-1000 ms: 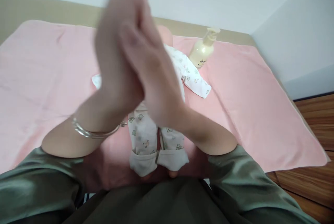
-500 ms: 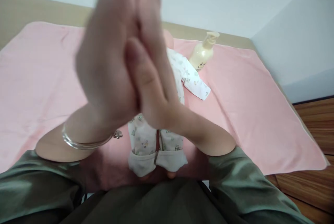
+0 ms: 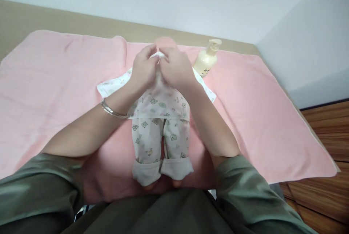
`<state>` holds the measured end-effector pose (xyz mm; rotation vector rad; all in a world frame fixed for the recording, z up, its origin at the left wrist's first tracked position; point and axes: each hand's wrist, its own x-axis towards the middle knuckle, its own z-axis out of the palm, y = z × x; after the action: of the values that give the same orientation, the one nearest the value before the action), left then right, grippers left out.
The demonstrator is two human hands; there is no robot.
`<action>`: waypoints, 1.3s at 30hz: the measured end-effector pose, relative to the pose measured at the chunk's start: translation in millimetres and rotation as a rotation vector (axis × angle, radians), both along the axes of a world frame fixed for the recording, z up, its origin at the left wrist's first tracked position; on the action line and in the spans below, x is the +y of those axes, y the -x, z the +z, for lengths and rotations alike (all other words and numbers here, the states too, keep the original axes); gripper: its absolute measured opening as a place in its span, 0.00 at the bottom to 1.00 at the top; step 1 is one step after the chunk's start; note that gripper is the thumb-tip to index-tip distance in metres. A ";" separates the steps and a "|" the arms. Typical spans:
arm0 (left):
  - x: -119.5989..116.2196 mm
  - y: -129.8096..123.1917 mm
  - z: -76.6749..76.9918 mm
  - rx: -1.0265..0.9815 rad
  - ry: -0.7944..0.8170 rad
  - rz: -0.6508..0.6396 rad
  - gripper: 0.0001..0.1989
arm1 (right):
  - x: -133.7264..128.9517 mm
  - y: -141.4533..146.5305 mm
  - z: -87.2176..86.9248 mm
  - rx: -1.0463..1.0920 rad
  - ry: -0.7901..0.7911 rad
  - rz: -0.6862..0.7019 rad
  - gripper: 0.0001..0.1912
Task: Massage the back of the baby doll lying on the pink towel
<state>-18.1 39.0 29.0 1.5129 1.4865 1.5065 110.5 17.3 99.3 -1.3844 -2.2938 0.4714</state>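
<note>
**Both hands set at the collar of a clothed baby doll; grip unconfirmed**

Head view: The left hand (image 3: 145,67) and right hand (image 3: 178,67) are bent inward, with thumbs and fingers brought close to each other over the upper chest of the baby doll (image 3: 162,105), which is laid on its back directly beneath them. Whether the cloth of the printed top (image 3: 163,97) is pinched or merely touched cannot be told, as the contact is partly covered by the hands themselves. The head (image 3: 165,41) is seen just beyond the fingertips; the cuffed trousers (image 3: 149,139) lie on the near side of the hands. The pump bottle (image 3: 206,59) is stood beyond and to the right of the right hand, on the pink blanket (image 3: 272,117).

In judgement, both sides should be worked evenly, with light pressure and no load put on the neck. The cloth is best handled by its edges. The bracelet (image 3: 113,111) on the left wrist should be kept from snagging the top, and the right elbow kept clear of the bottle.
</note>
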 end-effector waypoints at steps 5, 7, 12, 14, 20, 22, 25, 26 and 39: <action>8.4 3.9 -25.6 0.039 0.077 0.115 0.19 | 13.1 10.7 -32.1 -0.396 -0.061 0.157 0.22; 8.5 6.7 -31.0 0.086 0.034 0.091 0.18 | 20.7 13.6 -42.3 -0.389 -0.084 0.164 0.26; 8.0 3.3 -38.4 0.150 -0.024 0.102 0.13 | 42.4 11.2 -60.7 -0.253 -0.121 0.195 0.27; 6.7 1.1 -40.0 0.150 -0.041 0.116 0.14 | 44.2 9.9 -65.4 -0.233 -0.137 0.180 0.28; 3.9 0.5 -43.7 0.205 -0.083 0.175 0.16 | 44.8 -1.6 -79.3 -0.087 -0.163 0.172 0.28; 4.7 0.5 -44.6 0.225 -0.078 0.208 0.15 | 50.6 -10.4 -83.9 -0.022 -0.172 0.198 0.27; 6.2 -0.5 -45.4 0.249 -0.074 0.236 0.15 | 55.1 -20.7 -86.0 -0.015 -0.165 0.160 0.28; 6.5 -0.9 -45.6 0.259 -0.073 0.236 0.15 | 52.5 -21.8 -85.1 -0.037 -0.156 0.104 0.30; 8.9 3.8 -47.9 0.236 -0.082 0.191 0.17 | 30.2 -15.0 -78.2 -0.170 -0.162 0.220 0.29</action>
<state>-21.9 47.9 -19.0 1.6851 1.7677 1.5557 125.5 47.5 21.1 -1.1396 -2.5735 0.2330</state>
